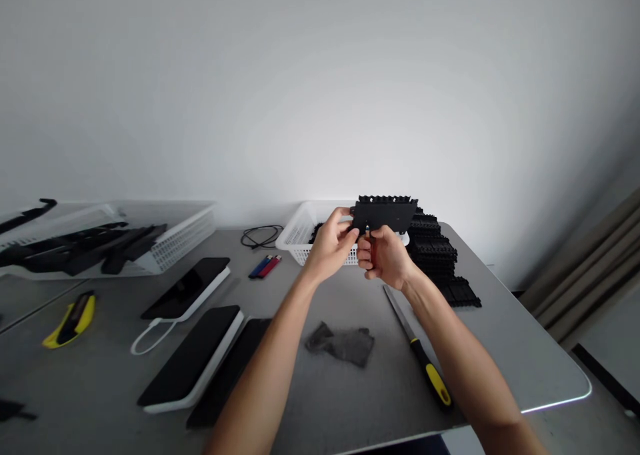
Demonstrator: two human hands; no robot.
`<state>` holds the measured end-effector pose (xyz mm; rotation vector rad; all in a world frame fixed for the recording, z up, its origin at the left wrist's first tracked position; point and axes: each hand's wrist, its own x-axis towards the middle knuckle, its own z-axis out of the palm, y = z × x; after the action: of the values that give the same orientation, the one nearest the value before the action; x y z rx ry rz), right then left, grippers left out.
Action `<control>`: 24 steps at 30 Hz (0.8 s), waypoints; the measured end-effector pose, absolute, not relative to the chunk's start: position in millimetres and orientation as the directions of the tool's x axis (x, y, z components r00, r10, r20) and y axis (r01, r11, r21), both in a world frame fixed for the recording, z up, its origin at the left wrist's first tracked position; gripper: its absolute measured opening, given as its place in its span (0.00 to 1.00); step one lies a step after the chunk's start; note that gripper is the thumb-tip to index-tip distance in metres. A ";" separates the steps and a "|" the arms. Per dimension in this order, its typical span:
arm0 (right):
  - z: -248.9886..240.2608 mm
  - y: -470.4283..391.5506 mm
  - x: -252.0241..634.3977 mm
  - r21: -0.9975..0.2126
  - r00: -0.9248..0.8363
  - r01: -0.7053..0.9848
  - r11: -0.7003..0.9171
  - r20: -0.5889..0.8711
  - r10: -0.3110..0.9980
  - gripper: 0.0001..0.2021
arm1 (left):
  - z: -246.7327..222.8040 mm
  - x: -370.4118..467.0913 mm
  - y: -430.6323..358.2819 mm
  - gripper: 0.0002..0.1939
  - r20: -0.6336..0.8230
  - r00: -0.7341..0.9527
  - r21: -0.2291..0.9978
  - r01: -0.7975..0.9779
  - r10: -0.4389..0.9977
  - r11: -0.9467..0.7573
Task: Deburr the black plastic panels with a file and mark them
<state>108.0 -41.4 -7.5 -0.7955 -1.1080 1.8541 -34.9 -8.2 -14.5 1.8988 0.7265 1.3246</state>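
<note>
A black plate [385,216] with a toothed upper edge is held up in front of the white basket [297,231]. My left hand [333,243] grips its left end between thumb and fingers. Under the plate's lower edge, my right hand [385,258] is closed around a small orange-red object, mostly hidden by the fingers. Behind and to the right of the right hand stands a stack of black toothed parts [433,248].
A yellow-handled file [430,371] and grey cloth [343,343] lie nearer. Leftward are blue and red lighters [265,267], black cable [261,237], phone [193,285], power bank [193,358], yellow cutter [73,319] and a basket [185,235] of black parts.
</note>
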 end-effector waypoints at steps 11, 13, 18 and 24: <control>-2.8 -37.6 134.0 -0.903 -0.390 -0.343 -0.258 -0.113 0.914 0.11 | -16.6 -41.0 1.9 0.14 0.585 0.222 0.798 0.012 0.780 -0.602; -3.5 -35.7 137.9 -0.907 -0.387 -0.327 -0.266 -0.128 0.913 0.11 | -15.3 -41.6 1.0 0.15 0.581 0.214 0.802 0.011 0.785 -0.597; -5.2 -31.8 141.7 -0.897 -0.379 -0.337 -0.286 -0.149 0.913 0.10 | -13.3 -42.3 -1.1 0.15 0.578 0.223 0.807 -0.008 0.785 -0.591; -6.1 -29.8 143.8 -0.892 -0.374 -0.335 -0.302 -0.168 0.912 0.09 | -11.9 -44.0 -2.3 0.15 0.579 0.224 0.803 0.013 0.784 -0.596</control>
<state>143.8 -29.8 -6.1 -0.8900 -1.0078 1.8045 -44.0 -2.3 -11.9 1.8174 0.7369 1.4366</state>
